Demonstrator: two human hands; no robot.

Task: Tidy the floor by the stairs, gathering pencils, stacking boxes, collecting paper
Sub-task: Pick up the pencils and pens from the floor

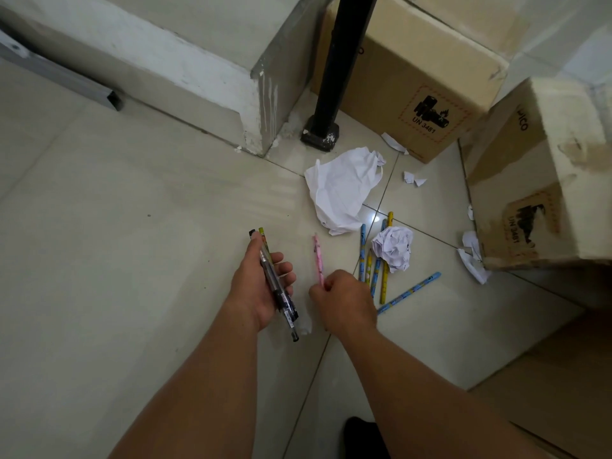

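Pencils [276,281] are gripped in the left hand [258,289], while the pink pencil [318,258] on the floor [132,226], pinched at its near end by the right hand [344,301], is best lifted level and laid alongside them at nine o'clock.

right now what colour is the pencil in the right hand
Pink pencil, pinched by the right hand; head view.

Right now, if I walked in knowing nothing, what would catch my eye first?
Two bare hands meet at the centre: the left hand grips a bundle of pens and pencils, while the right hand pinches the near end of a pink pencil. Just right of them, loose pencils lie scattered around a paper ball, with a large crumpled sheet beyond. Cardboard boxes stand at the top right beside a black post.
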